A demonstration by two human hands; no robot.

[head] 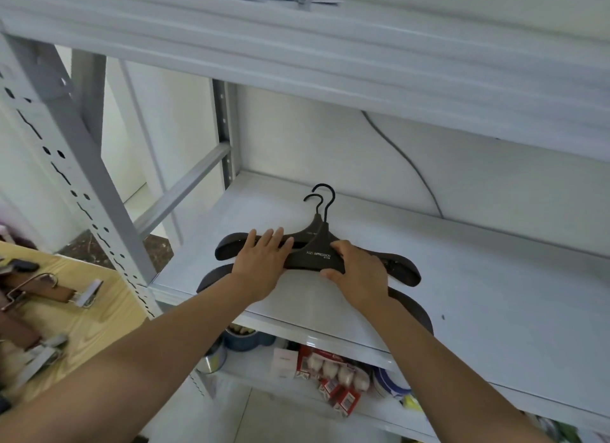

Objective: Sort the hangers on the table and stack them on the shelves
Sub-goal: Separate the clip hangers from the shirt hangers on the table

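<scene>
left grip (264, 261): open, palm down, fingers straight, pressing flat on the left arm of the rear hanger (231, 244) and the left edge of the front one.
right grip (359, 271): closed on the front hanger (317, 256), just right of its centre; fingers over the top edge, thumb at the lower edge.
hangers: two dark brown wide-shouldered ones, lying flat and overlapping on the white shelf (478, 294), near its left front part. The front one sits on top, offset toward the camera, with pale lettering on its body.
hooks (325, 195): both black, pointing at the back wall, side by side.
tabletop (99, 310): wood-look, lower left; brown clip hangers (43, 291) with metal clips lie on it, blurred.
lower shelf: red-and-white packs (333, 373) and a metal tin (211, 360).
frame: grey perforated upright (66, 165) between tabletop and shelf.
</scene>
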